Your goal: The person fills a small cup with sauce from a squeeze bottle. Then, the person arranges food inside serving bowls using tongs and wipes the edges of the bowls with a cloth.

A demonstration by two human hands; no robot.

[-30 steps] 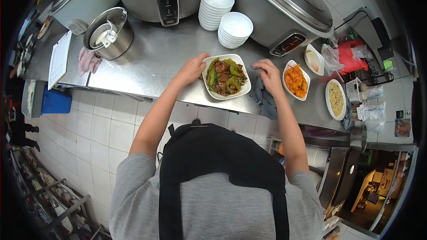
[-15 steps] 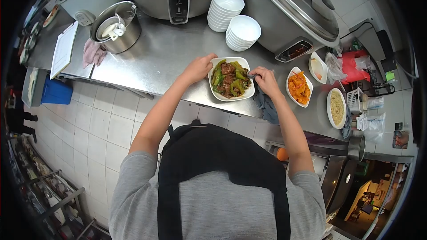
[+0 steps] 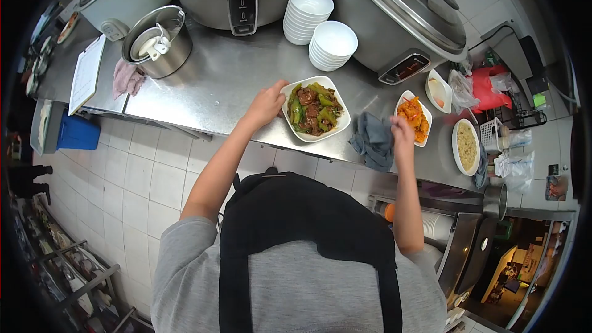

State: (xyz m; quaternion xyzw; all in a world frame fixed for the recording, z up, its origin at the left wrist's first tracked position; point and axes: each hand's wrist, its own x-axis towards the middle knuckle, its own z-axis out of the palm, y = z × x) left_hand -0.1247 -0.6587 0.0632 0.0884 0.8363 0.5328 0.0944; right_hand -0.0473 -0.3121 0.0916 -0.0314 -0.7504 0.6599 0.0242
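A white square bowl (image 3: 343,124) of dark brown pieces and green peppers sits on the steel counter near its front edge. My left hand (image 3: 266,107) grips its left rim, fingers at the upper left side. To the right, my right hand (image 3: 404,139) is off this bowl, smeared by motion, its fingertips overlapping the left edge of a white oval dish of orange shredded food (image 3: 413,118). Just left of that hand a crumpled grey-blue cloth (image 3: 374,142) lies over the counter's front edge.
Two stacks of white bowls (image 3: 333,41) stand behind the bowl, between large grey cookers (image 3: 394,31). At right are a dish of pale grain-like food (image 3: 467,147) and a dish (image 3: 439,91) with little in it. A metal pot (image 3: 161,61) and clipboard (image 3: 86,75) are at left.
My right hand has left the bowl's right rim and the cloth there, moving right to the orange food dish. The cloth now lies on the counter edge. My left hand stays on the bowl.
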